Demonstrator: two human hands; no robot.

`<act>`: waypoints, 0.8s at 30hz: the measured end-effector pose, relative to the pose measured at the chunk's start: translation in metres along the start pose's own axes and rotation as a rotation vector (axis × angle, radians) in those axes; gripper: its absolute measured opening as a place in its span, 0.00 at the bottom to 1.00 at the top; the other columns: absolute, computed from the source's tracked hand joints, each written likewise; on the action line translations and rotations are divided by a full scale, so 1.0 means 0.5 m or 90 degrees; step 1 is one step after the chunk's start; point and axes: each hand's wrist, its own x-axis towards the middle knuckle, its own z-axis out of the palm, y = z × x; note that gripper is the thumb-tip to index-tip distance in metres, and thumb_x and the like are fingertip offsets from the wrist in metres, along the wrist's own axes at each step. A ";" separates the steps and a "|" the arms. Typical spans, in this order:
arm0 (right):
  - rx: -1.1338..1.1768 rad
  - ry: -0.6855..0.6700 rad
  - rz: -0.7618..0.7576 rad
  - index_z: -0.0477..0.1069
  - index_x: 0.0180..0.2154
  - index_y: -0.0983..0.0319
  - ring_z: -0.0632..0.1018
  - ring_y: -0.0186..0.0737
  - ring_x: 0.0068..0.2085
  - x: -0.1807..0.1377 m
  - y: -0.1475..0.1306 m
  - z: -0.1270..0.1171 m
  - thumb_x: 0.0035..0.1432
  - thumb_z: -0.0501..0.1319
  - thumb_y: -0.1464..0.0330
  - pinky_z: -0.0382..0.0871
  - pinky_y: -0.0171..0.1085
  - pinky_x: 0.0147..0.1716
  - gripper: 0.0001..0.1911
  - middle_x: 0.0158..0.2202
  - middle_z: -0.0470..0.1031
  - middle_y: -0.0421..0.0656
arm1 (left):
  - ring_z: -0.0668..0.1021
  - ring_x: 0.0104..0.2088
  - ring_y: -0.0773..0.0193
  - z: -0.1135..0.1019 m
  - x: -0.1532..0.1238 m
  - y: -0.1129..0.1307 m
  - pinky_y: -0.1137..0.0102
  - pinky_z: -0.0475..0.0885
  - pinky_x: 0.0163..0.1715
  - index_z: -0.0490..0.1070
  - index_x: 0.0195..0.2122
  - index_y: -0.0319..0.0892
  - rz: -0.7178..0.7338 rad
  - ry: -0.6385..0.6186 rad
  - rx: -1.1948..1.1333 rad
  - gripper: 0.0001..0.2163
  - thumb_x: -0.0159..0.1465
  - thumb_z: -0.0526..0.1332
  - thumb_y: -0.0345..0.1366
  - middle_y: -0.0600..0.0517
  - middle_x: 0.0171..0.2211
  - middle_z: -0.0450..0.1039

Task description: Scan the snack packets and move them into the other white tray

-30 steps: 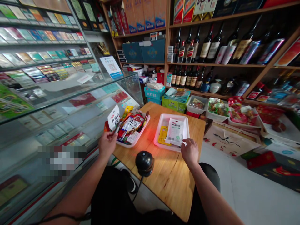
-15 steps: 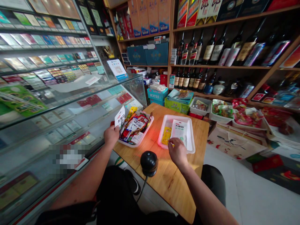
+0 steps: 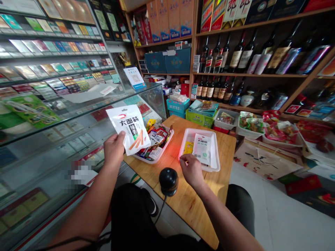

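My left hand grips a white snack packet by its lower left edge. The packet has black lettering and a picture of orange strips, and its front faces me. Just behind it, a white plastic tray full of colourful snack packets is partly covered. My right hand hovers at the near left corner of a second white tray, its fingers curled together with nothing visible in them. Inside that tray lie another white packet and a yellow packet. A black scanner stands between my forearms, casting red light on the table.
The trays and scanner are on a wooden table. A glass display counter runs along the left. Wine bottles and boxes fill the shelves behind. Several snack bins and a paper bag sit at the right.
My left hand has lifted the white packet up and left from the full tray, turning its front toward me. My right hand has drawn back leftward from the white packet in the other tray.
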 end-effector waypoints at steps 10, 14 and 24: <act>0.372 -0.103 0.230 0.76 0.42 0.62 0.78 0.40 0.37 -0.004 -0.051 0.026 0.61 0.60 0.58 0.72 0.37 0.36 0.16 0.36 0.79 0.45 | 0.83 0.44 0.49 0.056 -0.162 0.050 0.58 0.81 0.44 0.77 0.48 0.38 -0.251 -0.192 -0.215 0.22 0.55 0.71 0.46 0.43 0.46 0.81; 0.474 -0.126 0.275 0.76 0.40 0.62 0.74 0.37 0.31 -0.011 -0.056 0.026 0.61 0.60 0.53 0.68 0.34 0.30 0.19 0.33 0.77 0.43 | 0.83 0.44 0.49 0.076 -0.200 0.068 0.58 0.80 0.45 0.77 0.47 0.38 -0.289 -0.245 -0.262 0.25 0.52 0.74 0.47 0.43 0.46 0.80; 0.662 -0.115 0.325 0.76 0.35 0.62 0.73 0.37 0.27 -0.022 -0.082 0.030 0.54 0.67 0.55 0.65 0.35 0.27 0.16 0.31 0.79 0.42 | 0.82 0.37 0.55 0.073 -0.218 0.090 0.65 0.77 0.36 0.78 0.44 0.37 -0.316 -0.330 -0.226 0.23 0.52 0.73 0.48 0.44 0.41 0.81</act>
